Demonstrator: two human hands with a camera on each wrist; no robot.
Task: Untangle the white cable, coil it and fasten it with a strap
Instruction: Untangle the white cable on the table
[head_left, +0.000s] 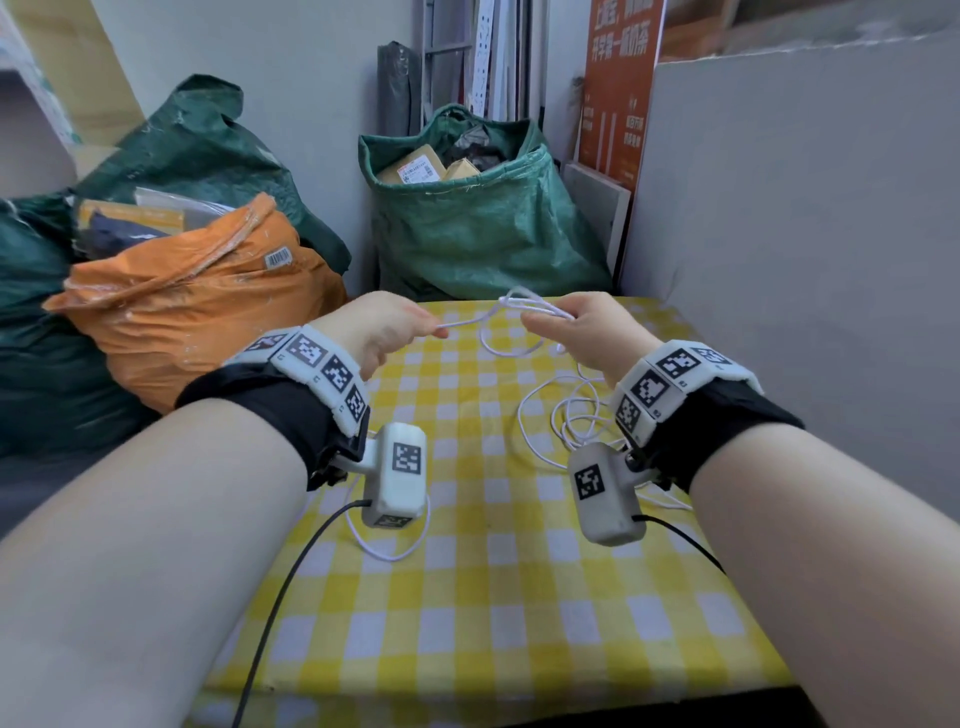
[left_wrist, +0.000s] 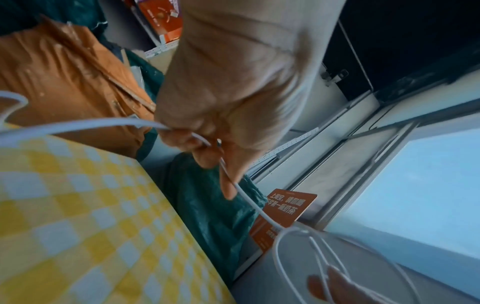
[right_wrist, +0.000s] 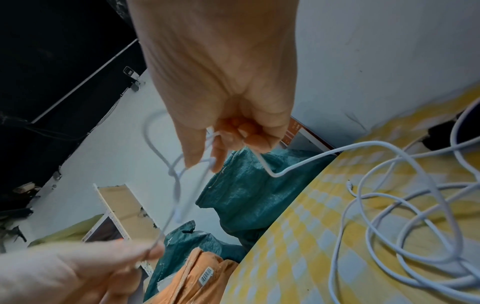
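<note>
A thin white cable (head_left: 566, 415) lies in loose tangled loops on the yellow checked tablecloth (head_left: 467, 597). Both hands hold part of it up over the table's far edge. My left hand (head_left: 384, 332) pinches one strand (left_wrist: 187, 133) between thumb and fingers. My right hand (head_left: 576, 327) grips a small bunch of loops (head_left: 524, 306) with curled fingers (right_wrist: 246, 135). A short stretch of cable runs between the two hands. More loops (right_wrist: 415, 226) trail on the cloth under the right wrist. I see no strap.
An orange sack (head_left: 197, 301) and dark green sacks (head_left: 483, 228) stand behind and left of the table. A grey board (head_left: 805, 208) rises along the right side. Black wires (head_left: 291, 582) from the wrist cameras hang over the near cloth.
</note>
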